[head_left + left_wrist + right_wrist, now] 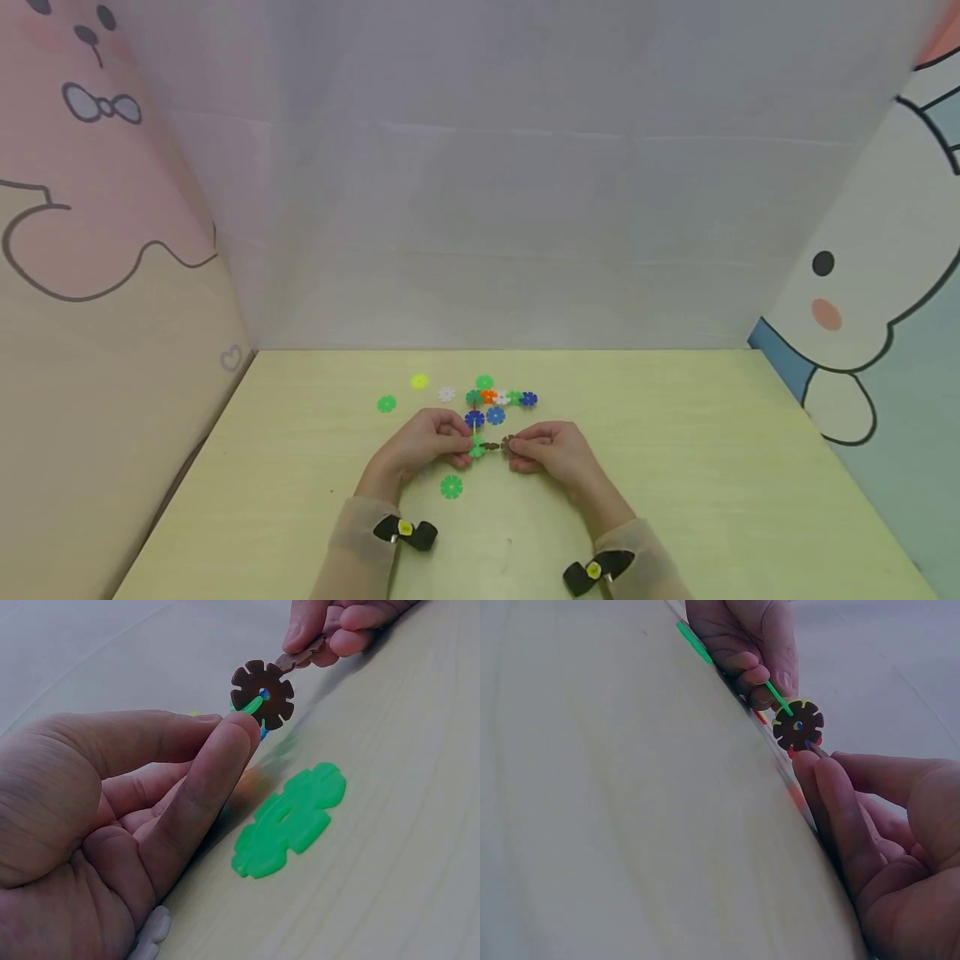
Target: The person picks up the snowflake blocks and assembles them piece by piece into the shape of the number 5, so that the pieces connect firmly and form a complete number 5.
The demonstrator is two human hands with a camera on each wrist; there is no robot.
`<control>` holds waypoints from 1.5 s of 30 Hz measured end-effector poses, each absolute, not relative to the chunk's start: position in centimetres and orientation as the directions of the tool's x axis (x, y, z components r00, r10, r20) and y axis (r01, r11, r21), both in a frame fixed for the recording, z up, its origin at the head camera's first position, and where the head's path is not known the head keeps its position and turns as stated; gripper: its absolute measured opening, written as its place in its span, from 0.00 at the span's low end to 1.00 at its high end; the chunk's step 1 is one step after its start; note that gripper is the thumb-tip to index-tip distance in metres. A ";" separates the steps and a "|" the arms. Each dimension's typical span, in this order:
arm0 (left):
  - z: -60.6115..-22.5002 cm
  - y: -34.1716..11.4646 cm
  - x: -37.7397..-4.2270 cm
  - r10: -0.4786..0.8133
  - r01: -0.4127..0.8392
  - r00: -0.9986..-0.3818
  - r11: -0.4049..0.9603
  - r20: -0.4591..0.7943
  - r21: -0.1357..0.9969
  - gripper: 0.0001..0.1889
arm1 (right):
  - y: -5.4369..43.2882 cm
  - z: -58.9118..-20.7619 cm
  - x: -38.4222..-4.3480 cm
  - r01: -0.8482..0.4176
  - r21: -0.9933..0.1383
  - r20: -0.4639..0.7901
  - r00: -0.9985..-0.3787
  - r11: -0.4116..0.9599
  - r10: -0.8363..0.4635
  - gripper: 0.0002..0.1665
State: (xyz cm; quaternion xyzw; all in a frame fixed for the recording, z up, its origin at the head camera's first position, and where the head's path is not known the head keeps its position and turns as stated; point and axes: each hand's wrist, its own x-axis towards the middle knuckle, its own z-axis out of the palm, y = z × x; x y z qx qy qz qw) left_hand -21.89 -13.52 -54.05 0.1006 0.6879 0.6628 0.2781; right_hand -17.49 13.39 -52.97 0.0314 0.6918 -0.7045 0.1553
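My left hand (pixel 423 442) pinches a bright green notched plastic disc (pixel 477 450) between thumb and fingers. Slotted into that disc's edge is a dark brown disc (pixel 279 696), which stands between the two hands. On its other side a second brown disc (pixel 298 657) meets it, pinched by my right hand (pixel 558 452) and partly covered by the fingertips. From the green disc, a line of joined pieces runs away from me through a yellow one, a dark blue disc (pixel 474 419) and a red one. It meets a row with an orange disc (pixel 488 397) and a blue end disc (pixel 529 399).
Loose discs lie on the pale wooden table (pixel 712 467): a green one (pixel 452 487) near the left wrist, another green (pixel 386 404), a yellow (pixel 419 381), a white (pixel 446 394) and a blue (pixel 496 415). A pale curtain (pixel 495 208) hangs behind the table.
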 end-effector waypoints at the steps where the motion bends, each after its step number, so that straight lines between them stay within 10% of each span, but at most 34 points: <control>1: -54.1 -13.5 -21.9 0.508 -0.230 -0.825 0.101 -0.249 0.968 0.07 | 13.4 -52.9 -17.5 0.262 -0.965 -0.258 -0.949 0.004 -0.182 0.13; 45: -53.7 -13.5 -21.8 0.513 -0.231 -0.823 0.093 -0.245 0.969 0.05 | 13.5 -52.3 -17.4 0.238 -0.971 -0.239 -0.938 0.034 -0.253 0.15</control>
